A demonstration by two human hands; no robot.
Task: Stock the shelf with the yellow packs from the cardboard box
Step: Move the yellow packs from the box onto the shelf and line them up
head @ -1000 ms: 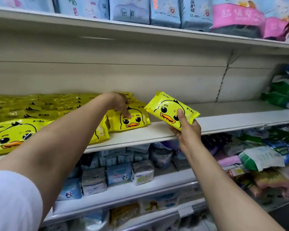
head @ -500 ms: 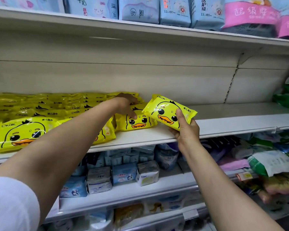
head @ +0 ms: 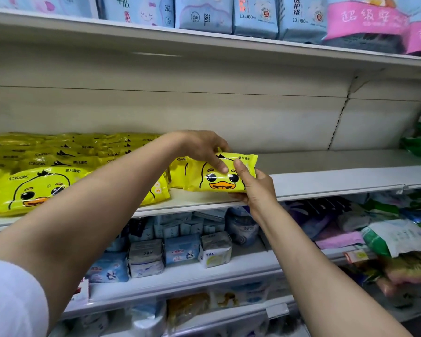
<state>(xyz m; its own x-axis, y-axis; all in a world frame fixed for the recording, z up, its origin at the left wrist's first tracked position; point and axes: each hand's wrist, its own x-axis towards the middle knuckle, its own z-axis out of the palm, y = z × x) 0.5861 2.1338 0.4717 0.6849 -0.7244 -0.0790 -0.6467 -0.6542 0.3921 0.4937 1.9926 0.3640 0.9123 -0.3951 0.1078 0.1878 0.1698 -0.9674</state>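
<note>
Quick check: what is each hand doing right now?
Left hand: fingers curled on the top of the yellow pack.
Right hand: grips the same pack from below.

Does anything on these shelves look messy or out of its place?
Yes. On the lower shelf at right, the green-and-white bag and the pink pack lie tumbled at angles, not in rows. The yellow duck packs lie neatly.

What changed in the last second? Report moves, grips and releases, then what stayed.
The right hand carried the yellow duck pack leftward and down to the shelf edge, levelling it. The left hand left the neighbouring pack and now grips the carried pack's top. The stacked yellow packs farther left stayed put.
</note>
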